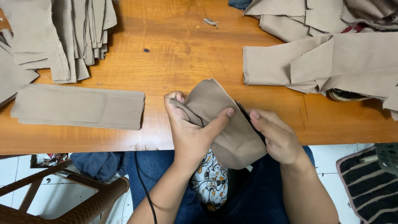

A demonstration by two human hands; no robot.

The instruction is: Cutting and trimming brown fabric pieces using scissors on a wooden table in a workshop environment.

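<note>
Between both hands (190,132), soft tan cloth (224,124).

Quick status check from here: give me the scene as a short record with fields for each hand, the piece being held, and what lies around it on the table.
left hand: grips the tan rounded fabric piece, thumb across its front
right hand: pinches the piece's right edge, beside a dark strip
held piece: lifted over the near edge of the orange wooden table
left of hands: flat stack of tan rectangular fabric strips
far left: pile of tan stitched fabric pieces
right: heap of tan folded fabric
below table: brown wicker chair
</note>
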